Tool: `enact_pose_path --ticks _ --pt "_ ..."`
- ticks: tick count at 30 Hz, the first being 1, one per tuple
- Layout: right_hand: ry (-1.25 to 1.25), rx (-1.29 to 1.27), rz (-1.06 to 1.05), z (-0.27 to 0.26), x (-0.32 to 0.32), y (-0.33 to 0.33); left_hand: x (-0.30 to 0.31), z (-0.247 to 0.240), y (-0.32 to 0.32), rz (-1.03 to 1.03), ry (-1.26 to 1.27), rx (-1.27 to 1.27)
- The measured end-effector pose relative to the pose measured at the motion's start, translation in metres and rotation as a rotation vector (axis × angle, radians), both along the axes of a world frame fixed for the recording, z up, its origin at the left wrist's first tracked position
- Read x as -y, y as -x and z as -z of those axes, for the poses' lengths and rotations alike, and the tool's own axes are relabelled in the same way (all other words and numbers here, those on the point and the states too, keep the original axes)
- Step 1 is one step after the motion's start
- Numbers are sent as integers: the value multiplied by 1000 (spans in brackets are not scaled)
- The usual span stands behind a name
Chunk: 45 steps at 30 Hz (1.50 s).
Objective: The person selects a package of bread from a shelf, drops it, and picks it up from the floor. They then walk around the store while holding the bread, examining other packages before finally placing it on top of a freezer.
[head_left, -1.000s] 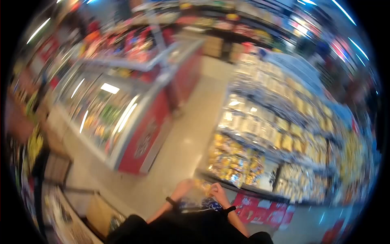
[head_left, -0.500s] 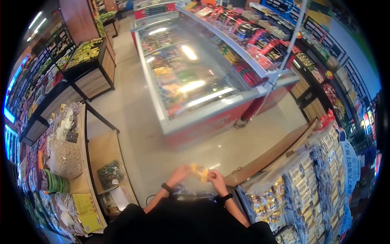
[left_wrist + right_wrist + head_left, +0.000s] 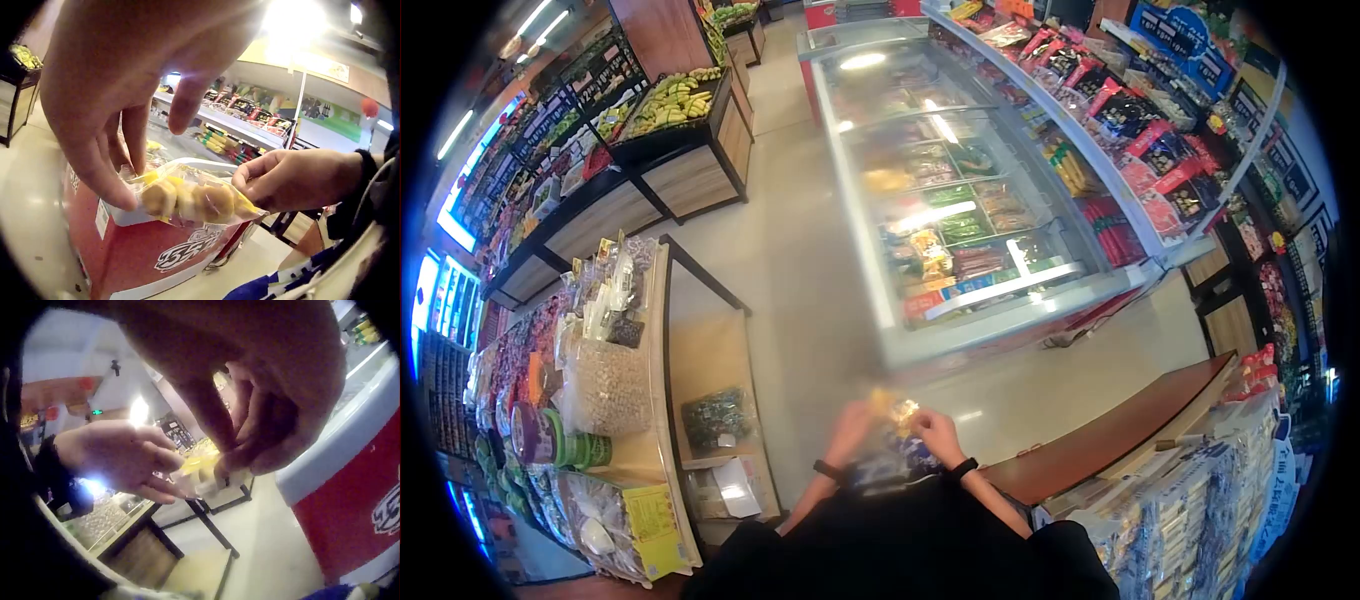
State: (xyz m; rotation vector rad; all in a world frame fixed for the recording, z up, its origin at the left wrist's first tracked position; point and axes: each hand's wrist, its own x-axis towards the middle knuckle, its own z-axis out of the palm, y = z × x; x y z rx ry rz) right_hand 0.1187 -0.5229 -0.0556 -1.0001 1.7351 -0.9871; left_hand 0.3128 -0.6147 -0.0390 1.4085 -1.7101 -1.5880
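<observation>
Chest freezer [image 3: 1000, 334] shifts right in the head frame; left hand [image 3: 140, 72] and right hand [image 3: 278, 180] pinch the bun packet [image 3: 197, 200]; uneven tugging might split it.

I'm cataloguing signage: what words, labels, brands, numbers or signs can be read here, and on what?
Nothing reads with certainty.
Freezer: white logo on its red side, too stylised.
Blue-and-white sign, far right: characters too blurred.
Blue board, upper right: too small.
Yellow packet, lower left: print too small.
Clear packet: no readable print.
</observation>
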Motion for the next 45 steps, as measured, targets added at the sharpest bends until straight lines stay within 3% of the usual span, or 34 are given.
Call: enact_pose_path --ticks 1,4,6,10,14,18,19,21,23,24,27,29,32,35,37,41,44,45 --pt "-2 1 -26 9 13 3 8 4 2 -37 43 -32" --pt "160 -146 2 43 47 9 57 6 7 228 103 344" --pt "56 -191 -111 33 76 11 76 55 -5 95 289 168" --pt "62 -156 -53 48 121 20 138 67 8 149 173 112" --pt "59 -261 84 56 157 31 196 79 26 433 148 228" --pt "45 -133 123 34 196 39 235 31 49 349 186 106" --pt "-4 -176 121 43 202 38 249 41 53 408 335 150" --pt "-68 -271 127 50 210 45 264 47 66 413 147 127" --pt "-71 -268 169 42 212 53 274 -11 100 559 -31 185" --pt "-68 -223 190 37 210 54 275 -16 109 527 -21 184" --pt "-107 -98 305 36 202 49 293 15 124 684 -55 198" --pt "-153 -37 327 44 198 47 300 14 140 735 -71 222" --pt "-117 49 460 39 209 33 317 54 138 758 -21 183" --pt "-284 62 427 46 225 31 344 86 139 847 -19 232" --pt "-291 32 456 39 246 28 364 73 142 862 -45 203" --pt "-259 -56 565 44 271 19 416 71 171 1286 274 235" --pt "-240 -84 682 40 298 13 446 21 197 1361 149 335" --pt "-220 -5 708 31 310 14 461 67 194 1322 191 270"
